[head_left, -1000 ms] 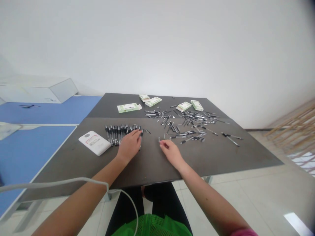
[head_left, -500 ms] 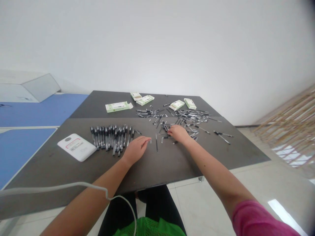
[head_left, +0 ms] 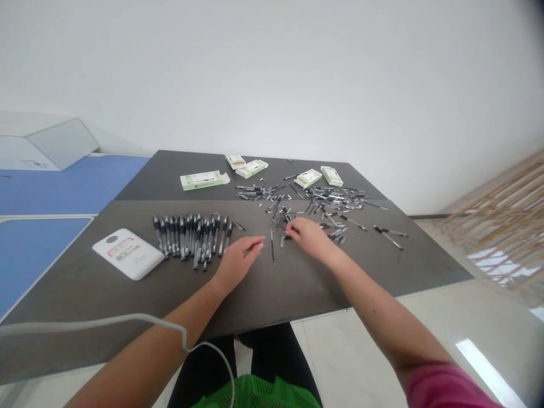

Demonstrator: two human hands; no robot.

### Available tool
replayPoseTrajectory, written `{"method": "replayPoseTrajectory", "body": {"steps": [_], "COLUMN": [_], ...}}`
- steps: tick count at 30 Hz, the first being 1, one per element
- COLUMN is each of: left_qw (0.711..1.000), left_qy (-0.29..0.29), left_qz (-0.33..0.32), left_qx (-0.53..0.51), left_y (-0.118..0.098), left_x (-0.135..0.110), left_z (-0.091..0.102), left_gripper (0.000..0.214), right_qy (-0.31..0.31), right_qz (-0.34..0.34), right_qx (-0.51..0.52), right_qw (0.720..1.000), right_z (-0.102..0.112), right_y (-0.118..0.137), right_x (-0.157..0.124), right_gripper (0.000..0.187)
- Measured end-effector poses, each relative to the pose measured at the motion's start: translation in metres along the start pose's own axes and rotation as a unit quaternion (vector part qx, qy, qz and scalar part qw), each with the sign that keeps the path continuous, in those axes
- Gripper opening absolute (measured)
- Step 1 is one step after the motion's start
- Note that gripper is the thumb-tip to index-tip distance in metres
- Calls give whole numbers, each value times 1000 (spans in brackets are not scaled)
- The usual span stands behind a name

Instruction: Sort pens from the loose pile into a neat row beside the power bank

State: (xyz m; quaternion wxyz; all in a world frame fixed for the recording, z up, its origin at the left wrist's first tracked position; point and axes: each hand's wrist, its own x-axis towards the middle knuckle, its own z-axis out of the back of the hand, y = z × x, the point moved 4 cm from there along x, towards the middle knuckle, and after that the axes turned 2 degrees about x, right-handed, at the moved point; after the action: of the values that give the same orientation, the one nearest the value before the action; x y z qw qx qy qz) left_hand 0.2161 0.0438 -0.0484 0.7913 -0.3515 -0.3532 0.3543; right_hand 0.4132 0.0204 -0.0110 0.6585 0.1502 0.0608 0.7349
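My right hand (head_left: 309, 237) pinches a black-gripped pen part (head_left: 286, 215), which tilts up from the fingertips at the near edge of the loose pen parts (head_left: 335, 198). To the left, my left hand (head_left: 238, 258) hovers low over the table with thumb and forefinger drawn together; a small pale bit seems to show at the tips, too small to name. A dark, thin pen part (head_left: 272, 247) lies between the hands. Beside my left hand, several capped black pens (head_left: 193, 235) are lined up in a row.
Green-and-white pen boxes (head_left: 204, 180) lie along the back of the dark table (head_left: 272, 300). A white flat case (head_left: 128, 254) rests at the left. A white cable (head_left: 127, 318) crosses above my left forearm. Blue-topped tables (head_left: 40, 243) adjoin the left side.
My right hand has lifted slightly from the pile, and a dark pen part now sticks up from its fingers. My left hand has turned a little. The view has shifted slightly.
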Motion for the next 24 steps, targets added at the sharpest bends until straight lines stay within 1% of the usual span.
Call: {"method": "replayPoseTrajectory", "body": {"steps": [1, 2, 3, 5, 7, 8, 9, 10, 11, 12, 13, 14, 16, 17, 20, 22, 24], "left_qw": [999, 998, 996, 992, 984, 977, 966, 952, 936, 920, 905, 894, 883, 881, 886, 890, 886], "left_qy": [5, 8, 9, 13, 7, -7, -30, -58, -88, -113, -132, -144, -156, -158, -159, -160, -168], "left_qz": [18, 29, 33, 36, 57, 77, 101, 123, 143, 159, 171, 179, 189, 190, 182, 175, 175], "left_qx": [-30, -58, -82, -121, -168, -199, -235, -273, -310, -341, -366, -384, -401, -403, -395, -389, -395], "left_y": [-1, -2, -3, -5, -3, 0, 4, 9, 13, 16, 19, 20, 21, 20, 18, 17, 17], "left_x": [-1, -2, -3, -4, -3, -3, -2, -1, -1, 0, 1, 2, 3, 3, 2, 2, 2], "left_z": [-2, -3, -4, -4, -4, -4, -3, -1, 0, 2, 3, 4, 6, 7, 8, 8, 9], "left_gripper": [29, 30, 29, 23, 21, 22, 22, 23, 24, 25, 27, 27, 27, 26, 25, 25, 25], "right_qy": [-3, 8, 23, 25, 24, 14, 1, -24, -56, -55, -30, 7, 44, 55, 69, 72, 47], "right_qz": [-11, -21, -29, -50, -55, -57, -56, -63, -72, -74, -68, -52, -39, -34, -23, -14, -7], "right_qx": [73, 140, 194, 276, 328, 329, 308, 257, 175, 76, -20, -93, -146, -155, -171, -178, -178], "right_qw": [997, 990, 980, 960, 943, 943, 950, 964, 980, 993, 997, 994, 988, 986, 983, 981, 983], "right_z": [-4, -10, -18, -31, -39, -39, -37, -33, -28, -24, -23, -24, -26, -27, -29, -25, -18], "right_y": [12, 24, 36, 52, 54, 50, 41, 29, 16, 3, -8, -18, -32, -35, -38, -37, -33], "right_x": [-9, -17, -25, -35, -37, -35, -32, -27, -23, -18, -14, -10, -6, -6, -4, -3, -3], "right_gripper": [15, 15, 14, 14, 17, 19, 21, 22, 21, 20, 21, 22, 21, 21, 20, 20, 21]}}
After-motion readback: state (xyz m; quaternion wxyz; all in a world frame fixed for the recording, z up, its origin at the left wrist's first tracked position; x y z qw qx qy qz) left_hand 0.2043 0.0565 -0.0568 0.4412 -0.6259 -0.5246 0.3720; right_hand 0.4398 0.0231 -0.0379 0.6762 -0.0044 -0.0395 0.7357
